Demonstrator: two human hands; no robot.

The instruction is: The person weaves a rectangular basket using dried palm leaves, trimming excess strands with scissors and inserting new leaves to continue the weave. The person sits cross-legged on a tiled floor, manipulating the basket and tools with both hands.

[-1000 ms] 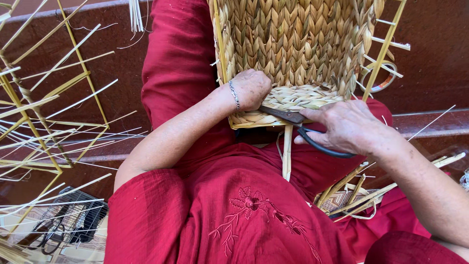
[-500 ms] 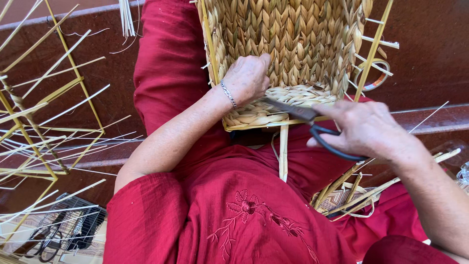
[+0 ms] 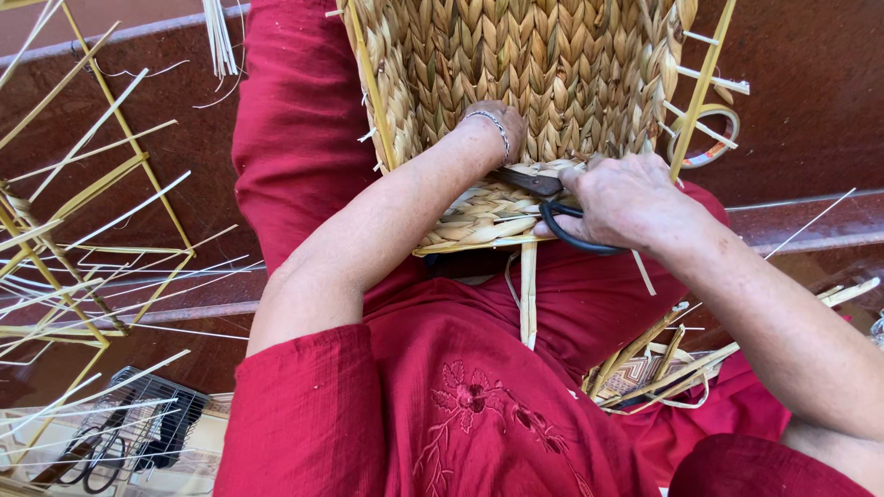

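A woven straw basket (image 3: 516,64) rests on my lap, over my red clothes, its rim turned toward me. My left hand (image 3: 497,124), with a silver bracelet at the wrist, presses against the basket's side near the rim. My right hand (image 3: 626,198) grips black-handled scissors (image 3: 552,207) whose blades lie at the woven rim. A loose flat straw strip (image 3: 529,294) hangs down from the rim over my lap.
A frame of yellow bamboo sticks (image 3: 83,230) spreads at the left. A black wire holder with more scissors (image 3: 120,433) sits at the lower left. Straw offcuts (image 3: 663,368) lie by my right thigh. A tape roll (image 3: 714,133) lies right of the basket on the brown floor.
The view has drawn closer to the basket. My right hand has moved the scissors in to the rim, and my left hand has shifted down on the basket's side.
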